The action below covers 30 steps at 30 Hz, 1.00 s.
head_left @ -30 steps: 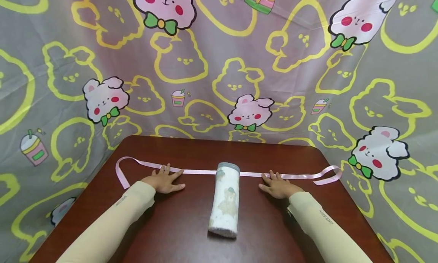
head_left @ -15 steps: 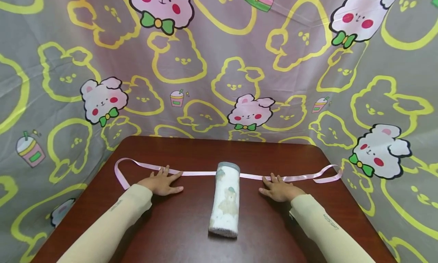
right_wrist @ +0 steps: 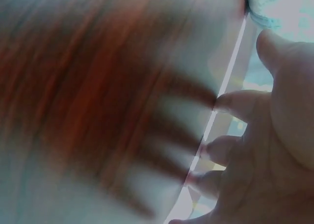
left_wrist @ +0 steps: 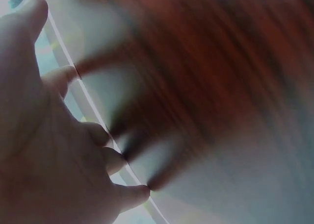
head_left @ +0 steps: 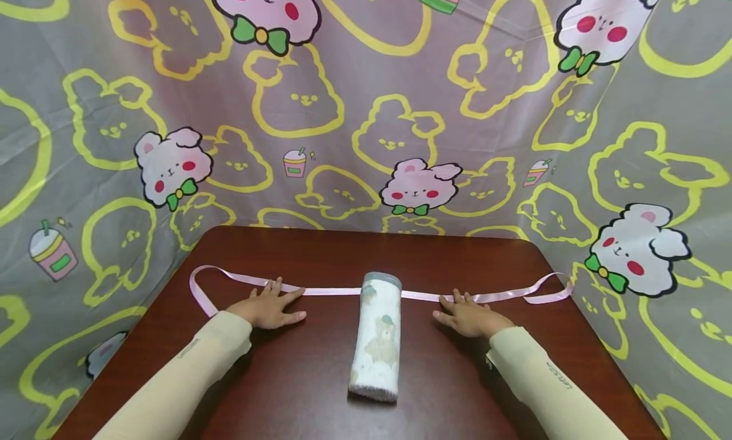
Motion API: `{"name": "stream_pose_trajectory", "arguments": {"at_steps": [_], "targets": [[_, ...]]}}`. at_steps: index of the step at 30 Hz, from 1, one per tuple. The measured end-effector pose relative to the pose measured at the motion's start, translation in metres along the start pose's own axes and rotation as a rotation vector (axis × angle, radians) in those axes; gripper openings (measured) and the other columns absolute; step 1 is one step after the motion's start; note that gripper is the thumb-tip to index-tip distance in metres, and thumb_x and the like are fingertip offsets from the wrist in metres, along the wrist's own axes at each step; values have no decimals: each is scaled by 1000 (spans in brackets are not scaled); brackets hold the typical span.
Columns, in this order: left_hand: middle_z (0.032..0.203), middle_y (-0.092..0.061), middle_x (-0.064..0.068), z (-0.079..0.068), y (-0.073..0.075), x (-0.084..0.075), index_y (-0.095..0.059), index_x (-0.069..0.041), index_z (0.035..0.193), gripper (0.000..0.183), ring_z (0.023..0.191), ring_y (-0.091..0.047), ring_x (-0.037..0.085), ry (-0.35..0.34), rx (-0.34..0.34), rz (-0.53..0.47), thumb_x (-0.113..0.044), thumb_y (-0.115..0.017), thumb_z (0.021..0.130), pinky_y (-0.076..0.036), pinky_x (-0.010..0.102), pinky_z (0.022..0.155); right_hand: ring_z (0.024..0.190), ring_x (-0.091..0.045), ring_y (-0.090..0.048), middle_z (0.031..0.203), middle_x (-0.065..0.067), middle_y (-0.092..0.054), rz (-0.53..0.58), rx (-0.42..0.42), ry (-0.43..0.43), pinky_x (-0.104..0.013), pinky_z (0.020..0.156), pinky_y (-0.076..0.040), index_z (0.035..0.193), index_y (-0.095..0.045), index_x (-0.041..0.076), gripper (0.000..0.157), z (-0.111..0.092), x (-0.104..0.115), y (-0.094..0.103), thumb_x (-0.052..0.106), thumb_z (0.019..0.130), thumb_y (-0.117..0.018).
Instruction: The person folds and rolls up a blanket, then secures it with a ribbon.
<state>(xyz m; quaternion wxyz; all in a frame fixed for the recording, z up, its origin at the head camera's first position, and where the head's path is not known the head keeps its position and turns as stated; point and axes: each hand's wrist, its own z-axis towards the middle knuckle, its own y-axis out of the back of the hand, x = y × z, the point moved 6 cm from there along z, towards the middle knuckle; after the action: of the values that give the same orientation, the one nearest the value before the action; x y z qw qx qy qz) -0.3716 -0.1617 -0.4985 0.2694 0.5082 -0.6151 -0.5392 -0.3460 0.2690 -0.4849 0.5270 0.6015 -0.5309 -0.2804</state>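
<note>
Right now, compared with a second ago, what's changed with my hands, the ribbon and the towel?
Nothing has visibly moved, been taken hold of or let go. Your left hand and right hand still touch the pink ribbon, and the rolled towel stays between them on the table.

ribbon (head_left: 334, 292): pink | roll (head_left: 376, 344): white, bear print | table (head_left: 297, 376): red-brown

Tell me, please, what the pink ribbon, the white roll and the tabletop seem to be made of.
Pink ribbon: probably satin-type fabric, smooth and glossy, given its shiny stretches.
White roll: likely plush textile, matte, judging by its fuzzy near end.
Tabletop: reddish-brown wood or wood-look laminate (I cannot tell which), lightly glossy, as its soft reflection suggests.
</note>
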Motion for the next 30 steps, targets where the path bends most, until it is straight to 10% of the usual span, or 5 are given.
{"name": "stream_pose_trajectory", "arguments": {"at_steps": [8,18,23,30], "targets": [[151,-22,33,-3,16,-12,-53,-15,140,60,136,-20,54,-66,-179,11,-56,-46,97,-14,72,102,130,-52,-36,140,-28,-44,-3,-136,-16,-75,94,-26,134,-58,8,55,17,5,22,49,100,-45],[110,-65,13,-27,15,-75,-69,-3,109,33,105,-61,31,-211,-329,-80,-30,-66,92,-46,50,90,113,-31,-58,121,-13,-64,205,-189,36,-51,96,-44,126,-62,2,48,51,32,37,40,98,-56],[79,-66,-3,-33,-5,-103,-69,-5,106,34,75,-63,13,-210,-192,-379,-36,-61,95,-52,38,72,113,-29,-58,120,-11,-65,286,-161,43,-49,96,-45,125,-63,3,49,65,48,42,43,98,-55],[78,-68,8,-43,-29,-131,-66,6,107,57,65,-68,22,-60,20,-898,-48,-63,92,-55,37,56,99,-23,-63,109,-8,-67,416,-132,35,-43,90,-48,125,-63,1,55,76,59,40,47,97,-55]]}}
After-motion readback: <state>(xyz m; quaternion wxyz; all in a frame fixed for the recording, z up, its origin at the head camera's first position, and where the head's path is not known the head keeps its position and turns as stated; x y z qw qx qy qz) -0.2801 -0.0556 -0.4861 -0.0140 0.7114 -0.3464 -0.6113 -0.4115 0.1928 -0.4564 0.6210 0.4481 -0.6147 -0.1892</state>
